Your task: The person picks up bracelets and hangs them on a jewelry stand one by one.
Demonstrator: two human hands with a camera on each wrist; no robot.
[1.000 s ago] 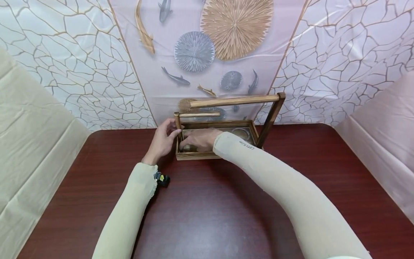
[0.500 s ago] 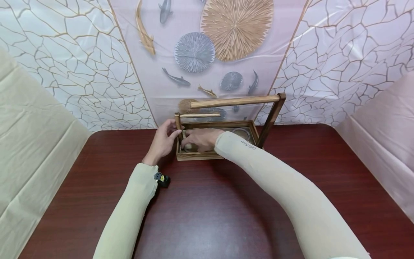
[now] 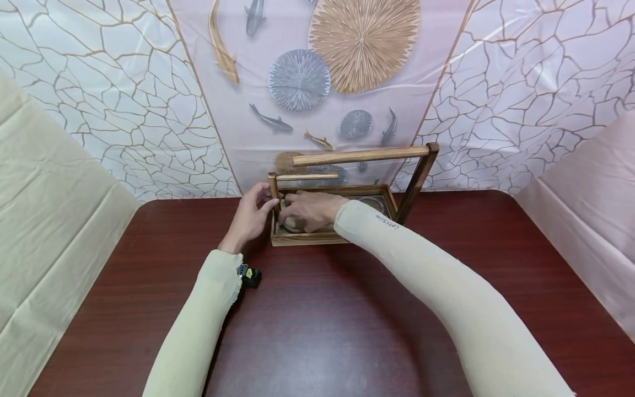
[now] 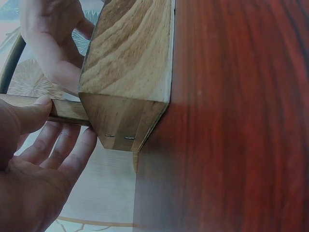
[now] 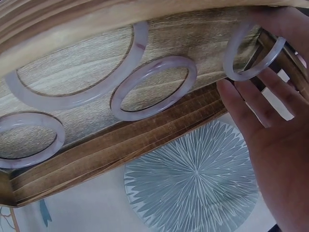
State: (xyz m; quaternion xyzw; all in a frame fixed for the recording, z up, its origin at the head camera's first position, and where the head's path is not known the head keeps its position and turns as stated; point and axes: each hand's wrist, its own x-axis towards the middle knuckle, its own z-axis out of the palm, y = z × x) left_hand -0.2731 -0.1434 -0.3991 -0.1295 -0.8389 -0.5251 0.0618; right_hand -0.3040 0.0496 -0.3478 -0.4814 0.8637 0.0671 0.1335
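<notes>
A wooden jewelry stand (image 3: 302,239) with a shallow tray base lies at the table's far edge. Its short left post (image 3: 274,190) is gripped by my left hand (image 3: 250,218), thumb on one side and fingers on the other. Inside the tray's left end, my right hand (image 3: 315,210) has thumb and fingers about a pale lilac bangle (image 5: 231,53), which looks tilted in the right wrist view. The thumb partly hides its upper edge. Other pale bangles lie in the tray, among them a large bangle (image 5: 77,101), a middle bangle (image 5: 154,89) and a corner bangle (image 5: 31,140).
A long upper bar (image 3: 362,156) reaches leftward from the tall right post (image 3: 418,182). Below it a shorter bar (image 3: 307,177) extends from the left post. The dark red table (image 3: 317,320) meets a patterned backdrop (image 3: 297,80) just behind the stand.
My right hand has shifted slightly to the right and its fingers have risen a little, so more of the bangle beneath shows. The left hand and the stand stay in place.
</notes>
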